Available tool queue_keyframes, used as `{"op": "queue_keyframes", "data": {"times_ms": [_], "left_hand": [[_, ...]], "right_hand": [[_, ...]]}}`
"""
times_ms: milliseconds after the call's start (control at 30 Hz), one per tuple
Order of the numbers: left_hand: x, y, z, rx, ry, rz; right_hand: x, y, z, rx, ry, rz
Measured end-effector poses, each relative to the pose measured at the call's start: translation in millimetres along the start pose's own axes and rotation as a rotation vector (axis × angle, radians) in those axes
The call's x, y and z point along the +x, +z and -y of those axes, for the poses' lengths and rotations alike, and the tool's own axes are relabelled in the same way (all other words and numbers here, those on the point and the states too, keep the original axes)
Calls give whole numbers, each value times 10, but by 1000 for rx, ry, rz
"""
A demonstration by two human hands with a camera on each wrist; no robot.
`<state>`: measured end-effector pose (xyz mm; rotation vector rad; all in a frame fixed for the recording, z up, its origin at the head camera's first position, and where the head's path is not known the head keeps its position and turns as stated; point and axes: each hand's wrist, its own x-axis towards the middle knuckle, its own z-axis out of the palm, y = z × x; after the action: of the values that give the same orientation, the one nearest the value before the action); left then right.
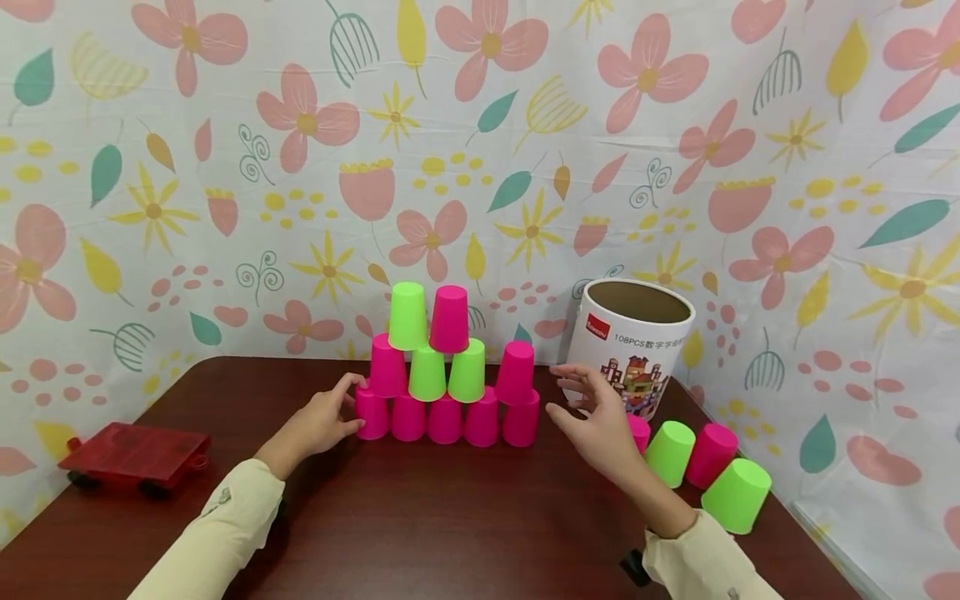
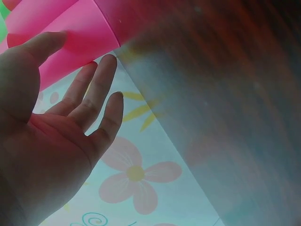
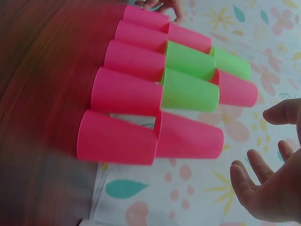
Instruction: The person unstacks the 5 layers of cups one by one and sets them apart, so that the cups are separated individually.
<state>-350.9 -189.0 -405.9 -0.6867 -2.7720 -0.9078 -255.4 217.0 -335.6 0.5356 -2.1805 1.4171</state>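
Note:
Pink and green plastic cups stand upside down in a stepped wall. The bottom row is several pink cups [image 1: 445, 419]. Above it sit a pink cup [image 1: 388, 367], two green cups [image 1: 467, 372] and, past a gap, another pink cup [image 1: 515, 373]. On top are a green cup [image 1: 408, 317] and a pink cup [image 1: 450, 320]. My left hand [image 1: 321, 421] is at the wall's left end, its thumb and fingertips at the bottom-left cup [image 3: 146, 16], fingers fairly straight. My right hand [image 1: 600, 421] hovers right of the wall, fingers spread and holding nothing.
At the right, pink and green cups [image 1: 737, 496] stand on the table [image 1: 420, 525], partly behind my right forearm. A white printed bucket [image 1: 630, 342] is at the back right. A red wheeled toy base [image 1: 138, 454] lies at the left. Flowered cloth [image 1: 480, 167] hangs behind.

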Motion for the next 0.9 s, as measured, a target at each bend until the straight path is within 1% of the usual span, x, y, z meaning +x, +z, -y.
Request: {"op": "queue_keyframes", "data": {"times_ms": [133,467,567,733,900], "left_hand": [[-2,-5,-4,2,-19,1],[12,7,3,2,-6,5],[12,10,1,3,-7,4],[6,9,-7,8,-12,6],[9,4,-6,4,-15,4]], "right_hand": [[80,126,11,19,-28,18],[339,386,122,35,-58,43],[421,455,162,16,-71,42],[548,569,232,-55,-100,47],[669,689,287,-112,-186,62]]}}
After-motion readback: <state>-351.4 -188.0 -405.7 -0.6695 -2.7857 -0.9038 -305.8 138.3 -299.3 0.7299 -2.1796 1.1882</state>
